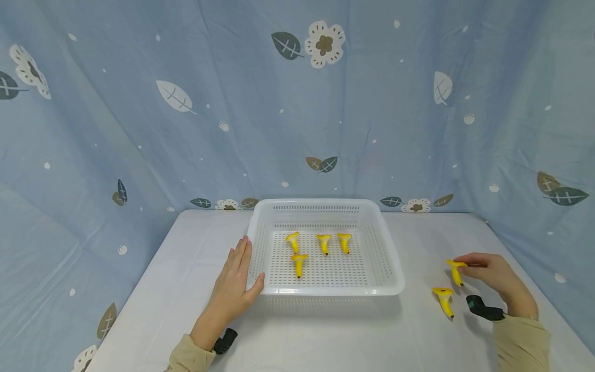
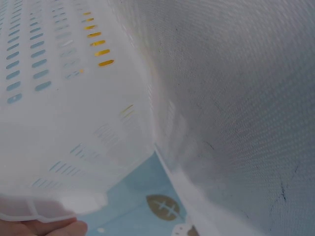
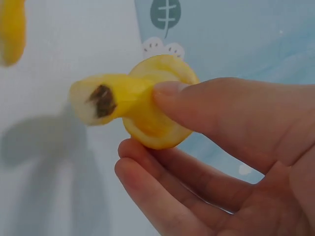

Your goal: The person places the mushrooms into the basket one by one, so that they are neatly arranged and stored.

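Note:
My right hand (image 1: 499, 276) pinches a yellow chanterelle-shaped mushroom (image 1: 455, 272) over the right part of the table. In the right wrist view, thumb and fingers grip this mushroom (image 3: 101, 96) near its cap, its stem's dark end facing the camera. A second yellow mushroom (image 1: 444, 301) lies on the cloth just left of that hand. With fingers straight, my left hand (image 1: 232, 284) rests against the left side of a white perforated plastic basket (image 1: 332, 290). Several similar mushrooms (image 1: 299, 265) lie apart on the basket's floor. Its slotted wall (image 2: 59, 113) fills much of the left wrist view.
A white cloth covers the table (image 1: 353, 341). Behind it and at both sides hangs a blue curtain (image 1: 260, 93) with leaf and flower prints. Black wrist devices (image 1: 483, 308) sit at both sleeves. The basket stands at the middle back, near the curtain.

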`<move>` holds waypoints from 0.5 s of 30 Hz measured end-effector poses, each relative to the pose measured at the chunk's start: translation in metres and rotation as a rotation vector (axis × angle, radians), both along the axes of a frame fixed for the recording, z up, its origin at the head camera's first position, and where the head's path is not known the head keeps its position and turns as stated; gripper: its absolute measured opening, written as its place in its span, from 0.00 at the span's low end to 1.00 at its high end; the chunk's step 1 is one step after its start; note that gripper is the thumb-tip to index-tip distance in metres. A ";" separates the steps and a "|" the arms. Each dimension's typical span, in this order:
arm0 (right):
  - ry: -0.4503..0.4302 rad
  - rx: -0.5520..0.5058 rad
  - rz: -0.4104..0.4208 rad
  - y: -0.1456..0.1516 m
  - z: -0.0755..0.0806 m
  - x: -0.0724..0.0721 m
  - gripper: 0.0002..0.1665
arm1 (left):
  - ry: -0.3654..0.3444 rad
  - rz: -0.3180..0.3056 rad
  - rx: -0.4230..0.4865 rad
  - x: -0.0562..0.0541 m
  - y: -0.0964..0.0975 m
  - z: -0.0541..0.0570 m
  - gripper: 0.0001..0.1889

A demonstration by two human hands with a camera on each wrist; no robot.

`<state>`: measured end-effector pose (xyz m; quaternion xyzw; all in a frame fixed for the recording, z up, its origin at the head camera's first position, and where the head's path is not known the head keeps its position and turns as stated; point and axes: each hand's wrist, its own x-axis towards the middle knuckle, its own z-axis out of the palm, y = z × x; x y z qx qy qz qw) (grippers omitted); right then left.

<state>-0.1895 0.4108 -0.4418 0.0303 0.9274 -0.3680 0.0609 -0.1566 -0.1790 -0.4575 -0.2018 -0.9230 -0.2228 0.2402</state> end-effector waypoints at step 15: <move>0.125 -0.011 0.014 -0.028 0.010 0.000 0.23 | 0.005 0.002 0.001 0.000 0.000 0.000 0.42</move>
